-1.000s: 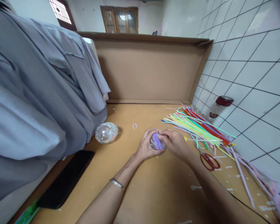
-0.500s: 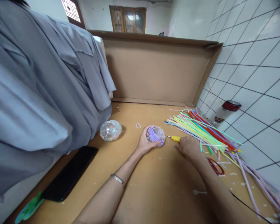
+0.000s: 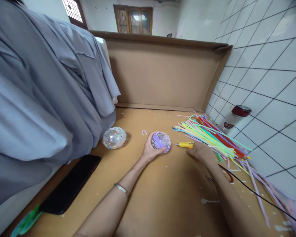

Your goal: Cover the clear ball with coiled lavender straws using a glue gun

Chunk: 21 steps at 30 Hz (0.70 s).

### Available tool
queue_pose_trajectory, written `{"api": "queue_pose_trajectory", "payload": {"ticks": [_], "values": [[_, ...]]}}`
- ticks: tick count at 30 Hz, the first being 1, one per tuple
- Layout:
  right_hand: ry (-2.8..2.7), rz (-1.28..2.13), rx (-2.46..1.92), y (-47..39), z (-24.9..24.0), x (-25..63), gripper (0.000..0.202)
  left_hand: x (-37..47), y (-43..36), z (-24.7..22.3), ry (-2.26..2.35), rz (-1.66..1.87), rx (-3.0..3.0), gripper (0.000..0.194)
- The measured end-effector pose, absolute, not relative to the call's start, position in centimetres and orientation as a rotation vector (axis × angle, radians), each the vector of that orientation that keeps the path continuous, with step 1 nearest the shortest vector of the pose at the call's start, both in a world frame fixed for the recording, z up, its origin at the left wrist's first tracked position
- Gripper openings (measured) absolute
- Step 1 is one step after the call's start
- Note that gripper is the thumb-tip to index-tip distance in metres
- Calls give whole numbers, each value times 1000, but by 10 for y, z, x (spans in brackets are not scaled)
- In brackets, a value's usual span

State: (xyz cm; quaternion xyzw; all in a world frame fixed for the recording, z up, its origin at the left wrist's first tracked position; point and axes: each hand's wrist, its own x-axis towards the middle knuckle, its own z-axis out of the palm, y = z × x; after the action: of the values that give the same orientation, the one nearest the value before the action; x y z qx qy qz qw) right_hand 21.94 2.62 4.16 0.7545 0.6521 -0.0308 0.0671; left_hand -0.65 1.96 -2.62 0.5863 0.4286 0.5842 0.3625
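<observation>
My left hand (image 3: 151,148) is closed around the side of a small clear round ball (image 3: 165,140) partly covered with rows of purple pipe cleaner. My right hand (image 3: 202,152) is closed on the rear of a yellow glue gun (image 3: 184,144), its thin metal tip pointing left at the ball, a short gap away. A second clear round ball (image 3: 114,137) with a speckled surface rests on the table to the left. Between the two balls lies a short curved piece of lilac pipe cleaner (image 3: 144,132).
A pile of coloured pipe cleaners (image 3: 207,133) lies at the right, by the tiled wall (image 3: 268,79). Red-handled scissors (image 3: 230,177) are partly behind my right forearm. A black cord (image 3: 256,194) crosses the right side. At the left are a black phone (image 3: 71,184) and grey cloth (image 3: 51,98); cardboard (image 3: 162,75) stands behind.
My right hand has shifted slightly back from the ball, and more of the yellow glue gun shows. The cord now lies higher over the forearm. My left hand still holds the ball.
</observation>
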Motion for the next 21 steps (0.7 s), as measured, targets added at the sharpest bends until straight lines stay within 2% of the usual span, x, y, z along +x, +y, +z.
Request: {"api": "queue_pose_trajectory", "payload": {"ticks": [6, 12, 17, 21], "values": [[1956, -126, 2474, 23, 44, 228, 54, -8, 22, -27, 1071, 1514, 1481, 82], [2080, 87, 2633, 18, 80, 225, 46, -6, 19, -28, 957, 1423, 1461, 88], [2249, 338, 2491, -1, 109, 211, 37, -3, 15, -26, 863, 1293, 1465, 89], [2300, 436, 2382, -11, 110, 203, 33, -3, 15, -26, 868, 1270, 1499, 90]]}}
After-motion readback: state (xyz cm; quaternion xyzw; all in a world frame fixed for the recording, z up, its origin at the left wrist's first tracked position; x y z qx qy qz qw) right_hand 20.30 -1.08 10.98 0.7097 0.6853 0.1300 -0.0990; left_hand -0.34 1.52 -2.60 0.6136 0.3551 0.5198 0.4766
